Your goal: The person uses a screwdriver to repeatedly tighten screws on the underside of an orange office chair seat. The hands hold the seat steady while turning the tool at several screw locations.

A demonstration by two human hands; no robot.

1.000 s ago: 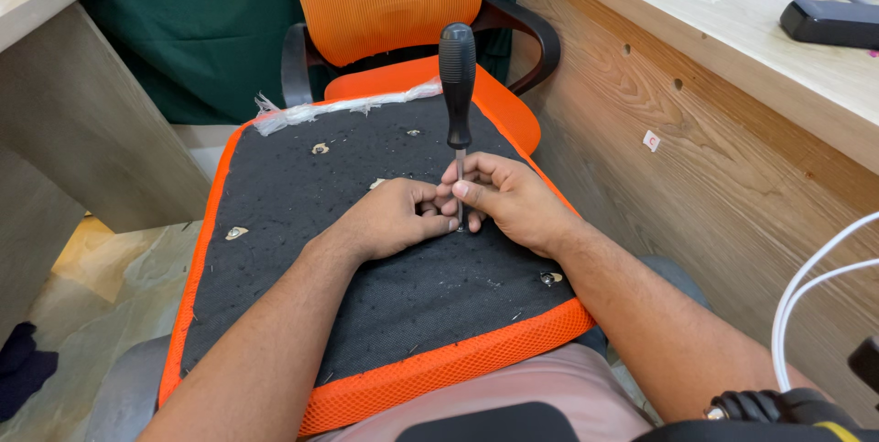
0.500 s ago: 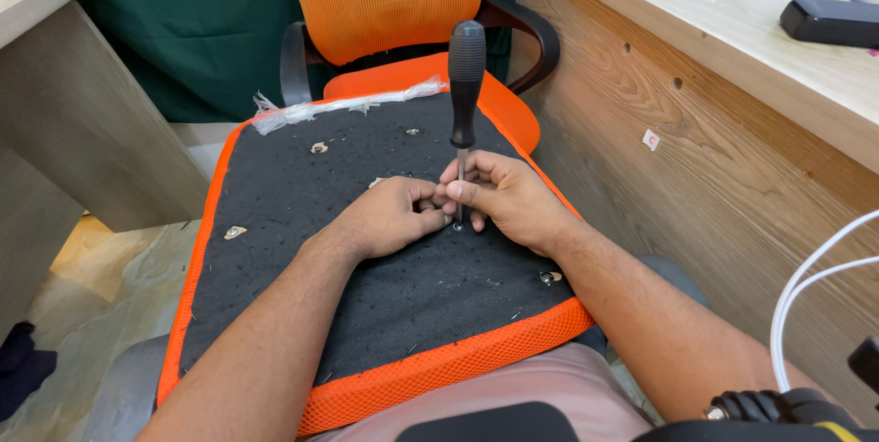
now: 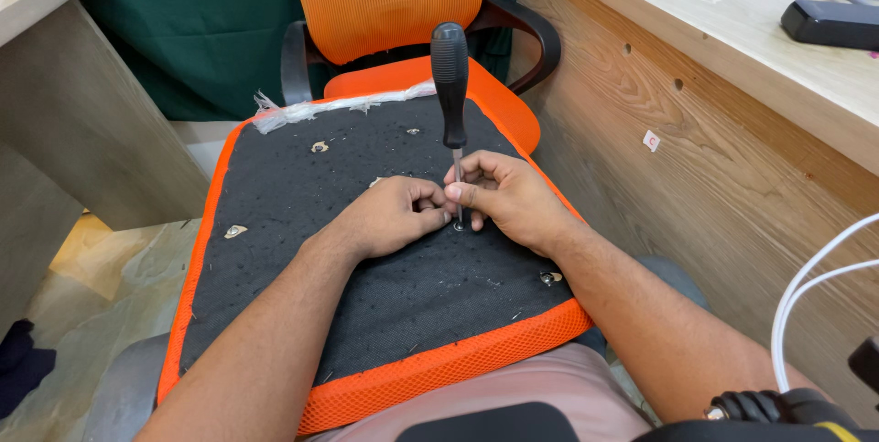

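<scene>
An upturned orange chair seat lies across my lap, its black fabric underside facing up. A screwdriver with a black handle stands upright on it, tip at a metal screw hole. My right hand pinches the thin metal shaft near its tip. My left hand touches the same spot from the left, fingertips closed at the shaft's base. Nothing grips the handle.
Several metal inserts dot the black fabric. An orange office chair stands behind. A wooden desk runs along the right with a black device on top. Another desk stands left. White cables hang at right.
The screwdriver handle has tilted slightly from leaning left to nearly upright. Both hands stay at the shaft's base.
</scene>
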